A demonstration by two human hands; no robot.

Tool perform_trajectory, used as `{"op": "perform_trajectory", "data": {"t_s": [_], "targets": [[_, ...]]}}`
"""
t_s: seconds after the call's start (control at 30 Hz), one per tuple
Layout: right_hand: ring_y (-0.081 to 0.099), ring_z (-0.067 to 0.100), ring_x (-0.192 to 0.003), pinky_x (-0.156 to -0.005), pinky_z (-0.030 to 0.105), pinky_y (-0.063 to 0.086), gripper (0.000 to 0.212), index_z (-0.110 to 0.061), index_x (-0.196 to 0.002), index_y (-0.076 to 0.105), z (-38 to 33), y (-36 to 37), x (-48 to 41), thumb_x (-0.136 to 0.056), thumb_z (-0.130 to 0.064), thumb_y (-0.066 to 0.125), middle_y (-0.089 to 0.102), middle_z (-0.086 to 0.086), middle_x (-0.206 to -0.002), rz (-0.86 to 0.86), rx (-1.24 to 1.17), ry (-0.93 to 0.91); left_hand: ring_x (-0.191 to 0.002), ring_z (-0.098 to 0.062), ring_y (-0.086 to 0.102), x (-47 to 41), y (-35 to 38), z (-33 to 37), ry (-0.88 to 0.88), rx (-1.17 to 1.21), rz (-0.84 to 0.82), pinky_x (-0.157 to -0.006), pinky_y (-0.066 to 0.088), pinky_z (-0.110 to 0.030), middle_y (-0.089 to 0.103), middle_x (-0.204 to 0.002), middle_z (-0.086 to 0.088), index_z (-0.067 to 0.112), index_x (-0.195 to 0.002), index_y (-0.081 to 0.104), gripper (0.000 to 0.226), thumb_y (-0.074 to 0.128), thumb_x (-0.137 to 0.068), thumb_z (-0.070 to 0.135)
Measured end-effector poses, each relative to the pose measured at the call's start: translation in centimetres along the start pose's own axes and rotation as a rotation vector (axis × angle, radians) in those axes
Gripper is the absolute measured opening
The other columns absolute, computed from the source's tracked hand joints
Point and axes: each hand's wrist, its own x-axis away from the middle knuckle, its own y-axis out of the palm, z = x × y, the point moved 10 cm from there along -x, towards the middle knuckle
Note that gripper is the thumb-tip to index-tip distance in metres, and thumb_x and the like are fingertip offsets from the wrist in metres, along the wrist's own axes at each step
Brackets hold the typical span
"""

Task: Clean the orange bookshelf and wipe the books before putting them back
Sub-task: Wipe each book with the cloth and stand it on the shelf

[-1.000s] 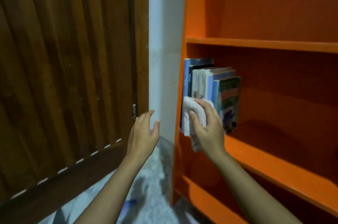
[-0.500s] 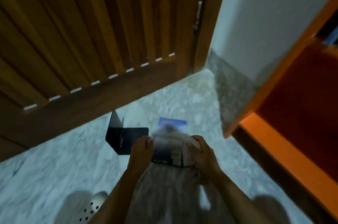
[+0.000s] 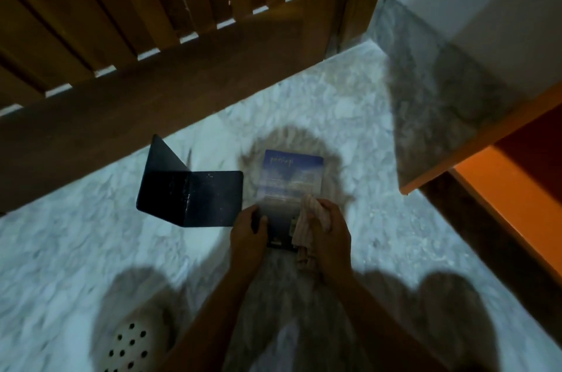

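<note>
I look down at the marble floor. A blue book (image 3: 290, 180) is held out flat in front of me, its cover blurred. My left hand (image 3: 248, 230) grips the book's near left corner. My right hand (image 3: 328, 230) holds a pale cloth (image 3: 307, 225) bunched against the book's near right corner. The orange bookshelf (image 3: 514, 189) shows only its lower left corner and bottom shelf at the right edge; the other books are out of view.
A dark metal L-shaped bookend (image 3: 190, 193) stands on the marble floor (image 3: 91, 250) just left of the book. A wooden slatted door (image 3: 137, 22) fills the upper left. A white perforated slipper (image 3: 130, 347) sits at the bottom left. Grey skirting (image 3: 425, 92) runs along the wall.
One second ago my right hand held the cloth at the books on the shelf and my left hand was free. Since then both hands came down holding a blue book over the floor.
</note>
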Motion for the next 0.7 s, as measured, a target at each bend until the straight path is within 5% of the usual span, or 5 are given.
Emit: {"op": "perform_trajectory", "data": {"t_s": [0.17, 0.33, 0.57, 0.7], "targets": [[0.057, 0.012, -0.101, -0.092, 0.033, 0.048, 0.028, -0.049, -0.088, 0.052, -0.1, -0.2, 0.2, -0.091, -0.023, 0.059, 0.06, -0.005, -0.106, 0.071, -0.059, 0.031, -0.119, -0.025, 0.051, -0.2, -0.1, -0.8, -0.046, 0.082, 0.047, -0.099, 0.042, -0.033, 0.054, -0.132, -0.013, 0.008, -0.13, 0.052, 0.037, 0.05, -0.094, 0.004], [0.055, 0.007, -0.088, -0.074, 0.015, 0.045, 0.015, -0.037, -0.097, 0.053, 1.8, -0.9, -0.2, -0.093, -0.022, 0.055, 0.058, -0.006, -0.103, 0.084, -0.129, 0.138, -0.113, -0.024, 0.057, -0.2, -0.3, -2.1, -0.094, 0.163, 0.065, -0.098, 0.047, -0.045, 0.061, -0.125, -0.011, 0.016, -0.126, 0.057, 0.037, 0.055, -0.091, 0.004], [0.061, 0.018, -0.103, -0.089, 0.04, 0.053, 0.03, -0.026, -0.118, 0.06, 4.0, 0.2, -0.2, -0.088, -0.021, 0.06, 0.063, -0.002, -0.116, 0.028, -0.167, 0.211, -0.11, -0.019, 0.059, -0.1, -0.4, -2.9, -0.113, 0.15, 0.078, -0.098, 0.047, -0.043, 0.063, -0.123, -0.005, 0.024, -0.124, 0.059, 0.038, 0.06, -0.089, 0.011], [0.06, 0.017, -0.104, -0.091, 0.041, 0.052, 0.035, -0.026, -0.117, 0.06, 4.3, 0.1, 0.4, -0.085, -0.011, 0.063, 0.063, -0.006, -0.112, 0.039, -0.178, 0.221, -0.113, -0.019, 0.054, 0.2, 0.0, -3.0, -0.12, 0.145, 0.052, -0.095, 0.046, -0.034, 0.057, -0.127, -0.005, 0.019, -0.128, 0.054, 0.038, 0.059, -0.09, 0.014]]}}
